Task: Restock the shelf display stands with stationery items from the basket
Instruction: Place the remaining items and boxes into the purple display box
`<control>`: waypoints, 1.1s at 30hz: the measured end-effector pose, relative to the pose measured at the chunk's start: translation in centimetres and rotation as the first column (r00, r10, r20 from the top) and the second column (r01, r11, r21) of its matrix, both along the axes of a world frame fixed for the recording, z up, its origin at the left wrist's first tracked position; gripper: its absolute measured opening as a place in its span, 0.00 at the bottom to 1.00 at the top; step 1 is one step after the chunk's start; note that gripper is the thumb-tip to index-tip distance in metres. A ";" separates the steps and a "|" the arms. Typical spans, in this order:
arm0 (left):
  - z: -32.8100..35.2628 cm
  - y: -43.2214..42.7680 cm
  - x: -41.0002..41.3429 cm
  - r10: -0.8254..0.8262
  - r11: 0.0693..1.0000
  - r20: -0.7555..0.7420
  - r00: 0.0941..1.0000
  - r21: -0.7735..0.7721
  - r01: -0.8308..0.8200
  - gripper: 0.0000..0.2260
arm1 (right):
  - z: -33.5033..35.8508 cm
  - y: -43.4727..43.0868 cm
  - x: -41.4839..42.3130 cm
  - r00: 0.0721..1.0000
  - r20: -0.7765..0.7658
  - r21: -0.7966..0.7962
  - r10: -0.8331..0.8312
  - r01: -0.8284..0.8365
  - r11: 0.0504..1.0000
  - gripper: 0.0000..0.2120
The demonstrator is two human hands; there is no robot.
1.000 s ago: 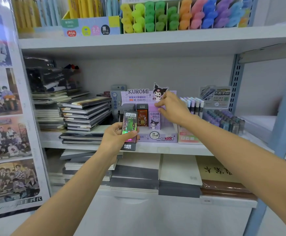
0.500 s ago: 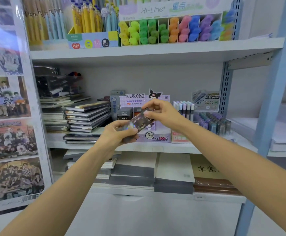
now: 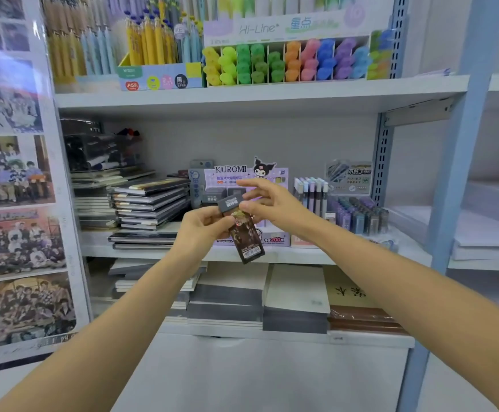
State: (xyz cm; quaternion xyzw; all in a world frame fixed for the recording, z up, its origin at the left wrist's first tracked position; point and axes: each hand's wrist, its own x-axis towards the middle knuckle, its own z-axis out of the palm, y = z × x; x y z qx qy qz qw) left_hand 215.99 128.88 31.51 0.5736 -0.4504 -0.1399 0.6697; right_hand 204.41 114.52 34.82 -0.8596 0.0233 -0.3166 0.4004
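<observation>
Pinching the top of a slim dark lead-refill pack, the thumb and forefinger of the right hand close on its grey cap end while the other fingers fan loosely upward; the left hand curls round the pack's left edge from behind, thumb pressed on the printed face, so the pack hangs tilted, barcode end lowest; this two-handed hold looks like a hand-over or a turning of the pack so that it can go upright into the stand. The pack sits in the air in front of the Kuromi display stand on the middle shelf, not yet in any slot; similar dark packs stand in the stand's left side, which suggests where this one belongs. Just beside the stand on the right stand a row of pens; stacked notebooks lie to its left. The basket is out of view; the hands cover most of the stand's slots, so free space there cannot be judged; the pack's printing is too blurred to read.
</observation>
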 end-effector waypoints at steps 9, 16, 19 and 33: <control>-3.8 -0.6 2.0 0.263 0.917 0.625 0.735 0.076 -0.392 0.16 | 1.9 -1.3 1.9 0.922 0.217 -0.006 -0.322 0.331 0.944 0.09; -7.7 -2.5 4.5 0.095 0.814 0.931 0.351 0.131 -0.566 0.31 | 1.2 -3.3 5.9 0.868 0.230 -0.125 -0.440 0.474 0.872 0.08; -8.2 -3.1 4.8 0.110 0.810 0.939 0.325 0.104 -0.576 0.32 | 0.5 -3.8 7.8 0.881 0.192 -0.213 -0.432 0.467 0.858 0.08; -8.8 -4.1 5.7 0.322 0.835 0.922 0.216 -0.169 -0.524 0.17 | 0.1 -5.7 10.3 0.897 0.099 -0.463 -0.432 0.426 0.777 0.07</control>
